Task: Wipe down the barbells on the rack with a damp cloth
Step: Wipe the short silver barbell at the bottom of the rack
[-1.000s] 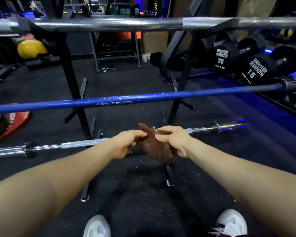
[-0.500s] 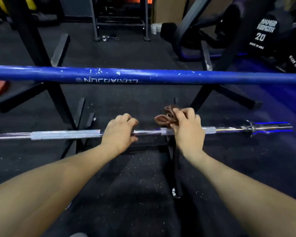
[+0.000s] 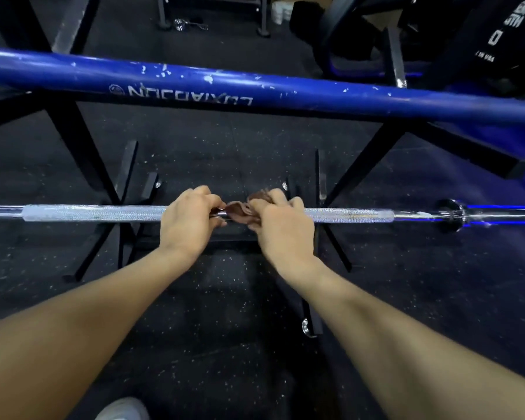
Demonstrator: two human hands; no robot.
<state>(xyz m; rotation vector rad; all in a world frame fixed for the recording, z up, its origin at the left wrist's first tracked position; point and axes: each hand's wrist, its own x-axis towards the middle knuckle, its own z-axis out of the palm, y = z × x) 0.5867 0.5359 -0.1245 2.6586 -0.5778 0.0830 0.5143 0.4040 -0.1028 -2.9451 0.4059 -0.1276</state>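
Note:
A silver barbell (image 3: pixel 91 213) lies across the lowest level of the black rack (image 3: pixel 82 153), running left to right. A brown cloth (image 3: pixel 240 209) is bunched on the bar's middle. My left hand (image 3: pixel 188 219) curls over the bar and pinches the cloth's left end. My right hand (image 3: pixel 281 225) grips the cloth's right part against the bar. Above and farther away a blue barbell (image 3: pixel 255 92) with chipped paint and white lettering spans the rack.
Black rack legs and feet (image 3: pixel 479 153) spread over the dark speckled rubber floor (image 3: pixel 225 328). A black dumbbell (image 3: pixel 497 34) sits on a stand at the top right. A white shoe (image 3: pixel 123 409) shows at the bottom edge.
I have leaned down closer to the lowest bar. The cloth came down from in front of me onto the silver bar, and my left hand slid right to take its left end.

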